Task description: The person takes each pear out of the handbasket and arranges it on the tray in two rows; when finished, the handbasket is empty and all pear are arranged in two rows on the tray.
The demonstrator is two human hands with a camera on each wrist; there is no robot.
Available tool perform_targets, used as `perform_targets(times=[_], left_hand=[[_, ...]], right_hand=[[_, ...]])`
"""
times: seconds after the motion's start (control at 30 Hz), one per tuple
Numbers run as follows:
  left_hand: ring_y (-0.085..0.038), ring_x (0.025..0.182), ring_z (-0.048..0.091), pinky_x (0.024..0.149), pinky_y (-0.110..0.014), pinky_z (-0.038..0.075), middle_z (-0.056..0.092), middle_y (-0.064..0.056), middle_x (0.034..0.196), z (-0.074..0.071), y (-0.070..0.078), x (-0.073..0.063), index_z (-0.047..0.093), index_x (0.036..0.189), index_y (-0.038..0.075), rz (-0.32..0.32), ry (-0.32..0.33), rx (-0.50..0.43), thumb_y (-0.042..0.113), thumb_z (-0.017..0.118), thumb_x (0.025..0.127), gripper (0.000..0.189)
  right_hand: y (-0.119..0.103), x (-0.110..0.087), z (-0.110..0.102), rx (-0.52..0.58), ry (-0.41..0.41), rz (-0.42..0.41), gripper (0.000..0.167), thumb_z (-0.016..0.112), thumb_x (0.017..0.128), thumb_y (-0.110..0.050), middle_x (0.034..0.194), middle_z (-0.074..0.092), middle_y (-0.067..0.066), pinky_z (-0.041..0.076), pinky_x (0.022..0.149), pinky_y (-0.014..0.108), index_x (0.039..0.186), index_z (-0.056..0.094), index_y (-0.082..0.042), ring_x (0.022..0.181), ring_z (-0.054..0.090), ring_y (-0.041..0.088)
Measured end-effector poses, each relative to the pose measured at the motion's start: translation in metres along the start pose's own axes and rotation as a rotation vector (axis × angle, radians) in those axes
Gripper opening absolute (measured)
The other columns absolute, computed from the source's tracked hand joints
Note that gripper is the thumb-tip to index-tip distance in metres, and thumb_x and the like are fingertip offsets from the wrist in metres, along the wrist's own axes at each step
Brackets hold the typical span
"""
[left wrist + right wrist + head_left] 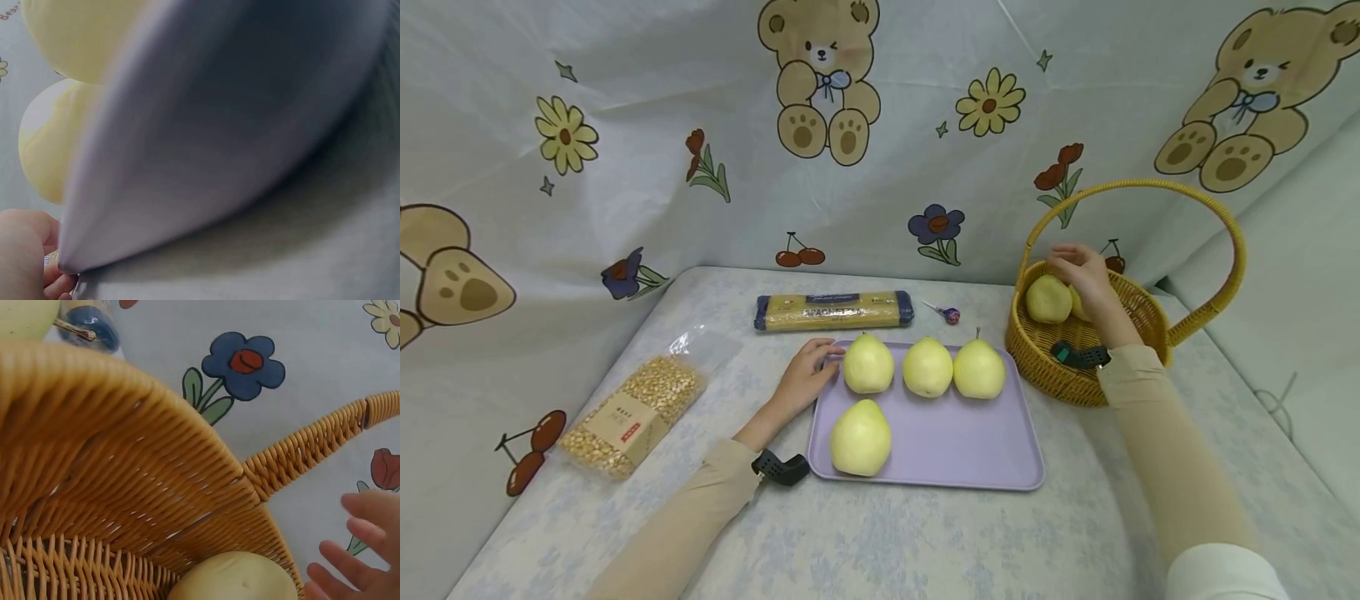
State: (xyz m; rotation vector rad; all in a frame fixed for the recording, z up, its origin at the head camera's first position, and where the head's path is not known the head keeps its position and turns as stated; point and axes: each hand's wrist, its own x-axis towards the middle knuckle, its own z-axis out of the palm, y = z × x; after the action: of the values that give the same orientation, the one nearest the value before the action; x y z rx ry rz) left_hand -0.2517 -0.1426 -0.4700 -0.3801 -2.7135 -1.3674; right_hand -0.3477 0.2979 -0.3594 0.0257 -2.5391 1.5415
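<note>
My left hand [807,372] pinches the far left corner of a lilac tray [955,446], thumb on one side of the rim and fingers on the other. On the tray sit several yellow pears: three in a row along the back, and another pear [861,439] at the front left. Over the wicker basket [1052,379] is my right hand [1084,271], its fingers loosely spread and holding nothing. Just below it a pear [1048,300] lies inside the basket, with a second one partly hidden by the hand. In the right wrist view the fingers are apart from the pear [237,578].
A spaghetti pack [835,312] lies behind the tray, with a wrapped lollipop [951,315] to its right. On the left is a clear bag of corn kernels [658,392]. The tall basket handle [1150,185] arches over the right forearm. A patterned cloth hangs behind the table.
</note>
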Motion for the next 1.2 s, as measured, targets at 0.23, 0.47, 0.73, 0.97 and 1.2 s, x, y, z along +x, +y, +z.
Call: perform_targets(times=[0.23, 0.47, 0.73, 0.97, 1.2], left_hand=[[-0.032, 0.133, 0.044, 0.110, -0.050, 0.037, 0.049, -0.013, 0.138, -0.001, 0.001, -0.001, 0.064, 0.119, 0.006, -0.021, -0.019, -0.007, 0.019, 0.056, 0.095, 0.028], [-0.033, 0.133, 0.043, 0.110, -0.051, 0.036, 0.049, -0.012, 0.139, -0.001, 0.000, 0.000, 0.064, 0.119, 0.007, -0.022, -0.019, -0.012, 0.019, 0.055, 0.096, 0.028], [-0.032, 0.132, 0.044, 0.108, -0.051, 0.038, 0.049, -0.012, 0.138, 0.000, -0.002, 0.000, 0.064, 0.119, 0.007, -0.017, -0.016, -0.015, 0.019, 0.055, 0.096, 0.028], [-0.033, 0.133, 0.044, 0.107, -0.051, 0.039, 0.049, -0.013, 0.139, 0.000, -0.002, -0.001, 0.064, 0.119, 0.006, -0.015, -0.021, -0.023, 0.019, 0.055, 0.096, 0.028], [-0.033, 0.133, 0.044, 0.106, -0.052, 0.040, 0.048, -0.013, 0.139, 0.000, -0.003, 0.000, 0.064, 0.119, 0.006, -0.011, -0.022, -0.027, 0.018, 0.055, 0.096, 0.027]], right_hand=[[0.011, 0.001, -0.001, -0.030, 0.021, -0.003, 0.042, 0.059, 0.094, -0.027, 0.107, 0.058, -0.011, 0.044, 0.096, 0.036, 0.128, 0.051, -0.004, 0.089, 0.048, -0.009], [0.014, 0.001, -0.002, -0.087, 0.007, 0.013, 0.051, 0.058, 0.094, -0.028, 0.132, 0.053, 0.022, 0.041, 0.104, 0.041, 0.134, 0.046, 0.002, 0.094, 0.046, -0.008], [0.016, 0.001, -0.001, -0.142, -0.047, 0.052, 0.053, 0.057, 0.095, -0.023, 0.138, 0.044, 0.030, 0.038, 0.106, 0.049, 0.137, 0.042, 0.005, 0.122, 0.045, 0.034], [0.017, 0.001, -0.005, -0.183, -0.150, 0.043, 0.059, 0.059, 0.093, -0.014, 0.143, 0.037, 0.035, 0.031, 0.110, 0.057, 0.142, 0.036, 0.007, 0.133, 0.035, 0.047], [0.019, 0.003, -0.007, -0.203, -0.268, 0.080, 0.071, 0.062, 0.091, -0.010, 0.153, 0.022, 0.030, 0.026, 0.114, 0.057, 0.148, 0.022, 0.007, 0.141, 0.021, 0.048]])
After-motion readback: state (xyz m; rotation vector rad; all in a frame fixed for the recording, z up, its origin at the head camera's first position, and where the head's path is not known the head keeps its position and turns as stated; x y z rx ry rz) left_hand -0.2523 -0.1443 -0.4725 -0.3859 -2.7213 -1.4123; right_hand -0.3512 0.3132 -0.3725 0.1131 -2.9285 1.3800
